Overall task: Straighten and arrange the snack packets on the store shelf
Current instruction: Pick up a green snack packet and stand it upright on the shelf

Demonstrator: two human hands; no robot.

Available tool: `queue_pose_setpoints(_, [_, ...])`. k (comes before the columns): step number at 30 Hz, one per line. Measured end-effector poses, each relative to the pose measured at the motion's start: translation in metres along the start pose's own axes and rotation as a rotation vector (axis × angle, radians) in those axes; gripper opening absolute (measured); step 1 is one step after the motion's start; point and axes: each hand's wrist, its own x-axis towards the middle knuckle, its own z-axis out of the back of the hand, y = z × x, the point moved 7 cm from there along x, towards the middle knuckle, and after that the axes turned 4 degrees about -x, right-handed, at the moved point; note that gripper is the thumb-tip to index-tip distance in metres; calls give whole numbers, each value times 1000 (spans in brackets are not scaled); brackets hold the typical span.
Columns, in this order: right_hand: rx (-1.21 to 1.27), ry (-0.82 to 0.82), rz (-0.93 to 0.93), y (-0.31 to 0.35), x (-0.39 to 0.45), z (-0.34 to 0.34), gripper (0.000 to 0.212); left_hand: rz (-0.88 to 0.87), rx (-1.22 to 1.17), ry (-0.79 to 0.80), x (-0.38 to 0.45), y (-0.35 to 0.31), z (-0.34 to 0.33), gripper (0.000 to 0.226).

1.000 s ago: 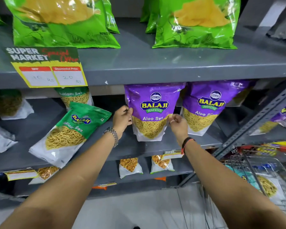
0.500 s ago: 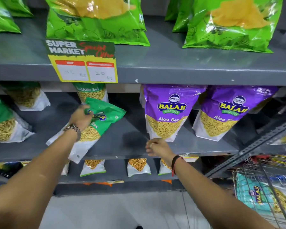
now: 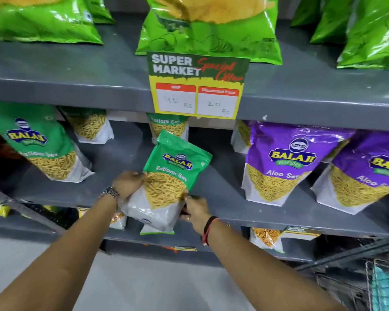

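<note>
A green Ratlami Sev packet (image 3: 171,173) leans tilted on the grey middle shelf (image 3: 225,198), its white bottom hanging over the front edge. My left hand (image 3: 128,182) grips its left side and my right hand (image 3: 194,211) holds its lower right corner. Another green Ratlami Sev packet (image 3: 41,147) stands at the left, and two more stand behind (image 3: 92,129) (image 3: 169,126). Two purple Aloo Sev packets (image 3: 285,162) (image 3: 364,173) stand upright to the right.
Large green chip bags (image 3: 211,30) fill the top shelf, above a yellow price sign (image 3: 195,86). Small packets (image 3: 266,239) sit on the lower shelf. A wire shopping cart (image 3: 373,281) stands at the bottom right, close to my right arm.
Both hands left the purple Aloo Sev packet and moved left. My left hand took the tilted green packet first, then my right hand joined at its lower corner. The view shifted left.
</note>
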Motion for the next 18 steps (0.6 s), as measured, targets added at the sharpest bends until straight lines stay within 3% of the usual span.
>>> queue_pose_setpoints(3, [37, 0, -7, -5, -11, 25, 22, -6, -69, -98, -35, 7, -7, 37])
queue_pose_setpoints(7, [-45, 19, 56, -5, -41, 68, 19, 39, -455, -81, -87, 13, -33, 22])
queue_pose_setpoints(12, [-119, 45, 264, 12, -94, 103, 18, -82, -723, -20, -142, 1, -50, 28])
queue_pose_setpoints(18, [-213, 52, 398, 27, -134, 119, 24, -149, -827, 41, -171, 1, -60, 38])
